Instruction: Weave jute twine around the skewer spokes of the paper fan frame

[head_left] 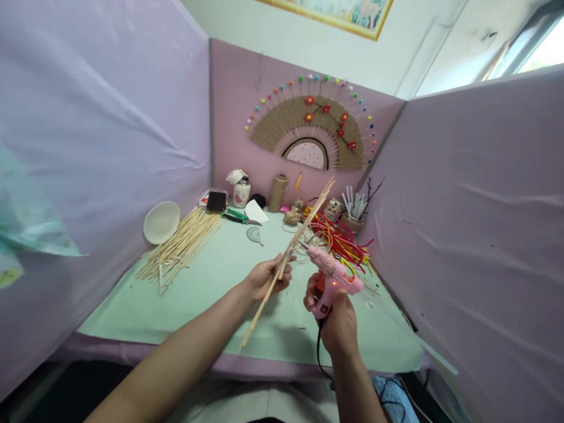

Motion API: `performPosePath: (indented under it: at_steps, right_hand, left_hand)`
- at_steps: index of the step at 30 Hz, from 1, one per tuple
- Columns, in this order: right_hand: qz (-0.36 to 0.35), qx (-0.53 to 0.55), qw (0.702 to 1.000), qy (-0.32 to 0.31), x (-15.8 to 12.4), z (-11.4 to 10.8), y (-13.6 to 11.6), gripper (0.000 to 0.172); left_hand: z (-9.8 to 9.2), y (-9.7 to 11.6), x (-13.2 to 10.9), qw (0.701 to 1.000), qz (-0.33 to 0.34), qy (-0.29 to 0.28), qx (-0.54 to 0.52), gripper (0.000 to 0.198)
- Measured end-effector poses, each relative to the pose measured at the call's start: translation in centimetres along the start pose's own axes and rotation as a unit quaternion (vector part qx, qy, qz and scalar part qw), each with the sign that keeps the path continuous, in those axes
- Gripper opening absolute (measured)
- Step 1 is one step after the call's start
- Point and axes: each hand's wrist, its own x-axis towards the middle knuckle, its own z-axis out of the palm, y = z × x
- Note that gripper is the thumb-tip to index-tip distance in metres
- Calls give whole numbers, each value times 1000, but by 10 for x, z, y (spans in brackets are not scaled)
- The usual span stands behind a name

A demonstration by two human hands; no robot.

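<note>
Bowl (161, 223), white, one, leaning against the left partition (106, 117). Loose sticks (183, 241), pale, many, heaped on the green table (127, 314) just beside it. Black pad (217, 200), one, at the back. Jar (241, 192), white, one, next along. Pliers (235, 216), green-handled, one pair, lying before it; protractor (254, 235), clear, one, nearer the front. Left hand (267, 277): fingers curled together, pinching a bundle (307, 222) of thin pale strips, held aslant above the table's middle, upper end leaning right. Spool (278, 192), brown, upright, behind. Fan (299, 123), brown with red flowers, on the back panel. Glue gun (329, 270), pink, red light lit, nozzle at the bundle; whether they touch, cannot tell. Right hand (341, 323): fingers wrapped round its grip. Pipe cleaners (341, 238), red and yellow, piled beyond. Pot (351, 224) of white sticks, far right.
</note>
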Motion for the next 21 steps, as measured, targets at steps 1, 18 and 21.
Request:
performPosePath:
  at_steps: [1, 18, 21]
  right_hand:
    - [8, 15, 1000, 7, 0, -1, 0, 51]
    - [82, 117, 989, 39, 5, 0, -1, 59]
    - [80, 127, 988, 41, 5, 0, 0, 57]
  left_hand:
    - [0, -1, 0, 1000, 11, 4, 5, 32]
    - [3, -7, 1, 996, 49, 64, 48, 25]
    - [5, -6, 0, 996, 44, 64, 37, 28]
